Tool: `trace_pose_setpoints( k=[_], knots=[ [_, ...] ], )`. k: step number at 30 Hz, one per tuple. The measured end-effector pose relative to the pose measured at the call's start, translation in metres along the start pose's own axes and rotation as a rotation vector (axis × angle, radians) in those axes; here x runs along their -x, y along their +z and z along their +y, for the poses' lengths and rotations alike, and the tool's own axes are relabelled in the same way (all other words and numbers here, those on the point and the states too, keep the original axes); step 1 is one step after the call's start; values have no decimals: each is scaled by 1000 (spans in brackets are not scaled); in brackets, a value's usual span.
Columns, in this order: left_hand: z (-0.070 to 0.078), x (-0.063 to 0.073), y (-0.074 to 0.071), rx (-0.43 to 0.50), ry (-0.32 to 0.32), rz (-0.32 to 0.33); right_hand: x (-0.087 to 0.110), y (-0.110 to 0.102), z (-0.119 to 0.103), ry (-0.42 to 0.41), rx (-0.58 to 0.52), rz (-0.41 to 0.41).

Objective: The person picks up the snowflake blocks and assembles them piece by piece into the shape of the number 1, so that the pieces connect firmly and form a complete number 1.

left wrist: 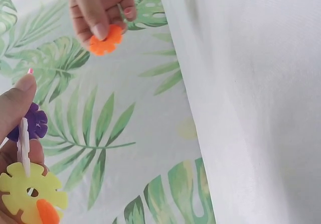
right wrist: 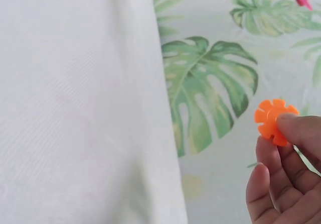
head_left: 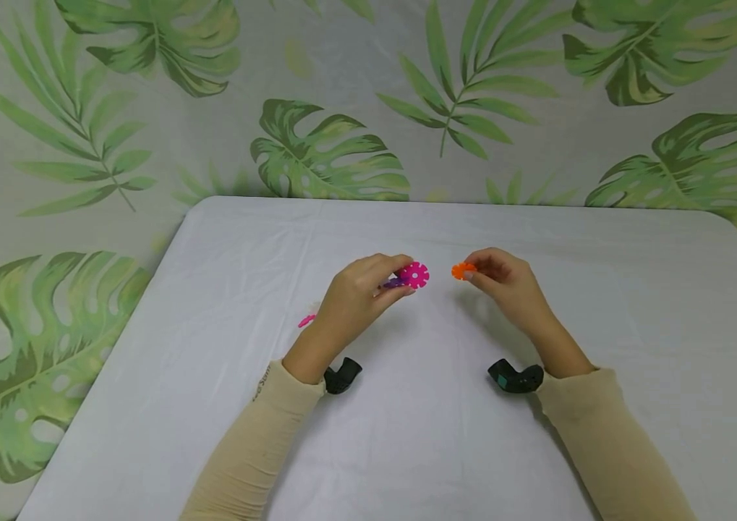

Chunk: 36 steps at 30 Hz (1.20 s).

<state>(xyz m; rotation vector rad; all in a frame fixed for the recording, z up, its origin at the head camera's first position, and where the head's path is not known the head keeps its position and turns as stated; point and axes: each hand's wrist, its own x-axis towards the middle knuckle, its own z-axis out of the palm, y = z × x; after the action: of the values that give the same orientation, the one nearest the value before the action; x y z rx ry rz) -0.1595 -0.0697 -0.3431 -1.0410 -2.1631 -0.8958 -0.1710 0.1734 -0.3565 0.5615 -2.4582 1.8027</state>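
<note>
My left hand (head_left: 358, 289) grips a chain of slotted flower-shaped discs over the table. A pink disc (head_left: 415, 275) faces outward at its fingertips, with a purple disc (head_left: 394, 282) behind it. The left wrist view shows more of the chain: a white disc (left wrist: 23, 141) seen edge-on, a yellow disc (left wrist: 32, 191) and part of an orange one (left wrist: 47, 212). Across a small gap, my right hand (head_left: 505, 278) pinches a single orange disc (right wrist: 275, 121) between thumb and fingers. Its slotted rim points toward the pink disc.
Beside the left wrist shows a small pink piece (head_left: 307, 320), partly hidden by the hand. Black cameras (head_left: 343, 376) sit at both wrists. A white cloth (head_left: 433, 449) covers the table, and a leaf-patterned sheet (head_left: 335, 148) hangs behind its far edge.
</note>
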Motion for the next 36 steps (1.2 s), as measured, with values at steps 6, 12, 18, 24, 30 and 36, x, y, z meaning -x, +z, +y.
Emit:
trace_pose_setpoints(
  k=[6, 12, 18, 24, 30, 36],
  knots=[
    [2, 0, 2, 4, 1, -27, -1, -1, 1, -82, -14, 12],
    [3, -1, 1, 2, -3, -38, 1, 4, -14, -187, -20, 3],
    [4, -2, 0, 17, -3, -53, 3, 8, -23, -257, -13, -16],
    [4, -3, 2, 23, 4, -63, 3, 10, -27, -315, 31, -26],
    [5, -4, 3, 28, 5, -69, 2, 11, -26, -398, 101, -18],
    [7, -4, 3, 51, 16, -79, 2, 12, -29, -493, 140, 17]
  ],
)
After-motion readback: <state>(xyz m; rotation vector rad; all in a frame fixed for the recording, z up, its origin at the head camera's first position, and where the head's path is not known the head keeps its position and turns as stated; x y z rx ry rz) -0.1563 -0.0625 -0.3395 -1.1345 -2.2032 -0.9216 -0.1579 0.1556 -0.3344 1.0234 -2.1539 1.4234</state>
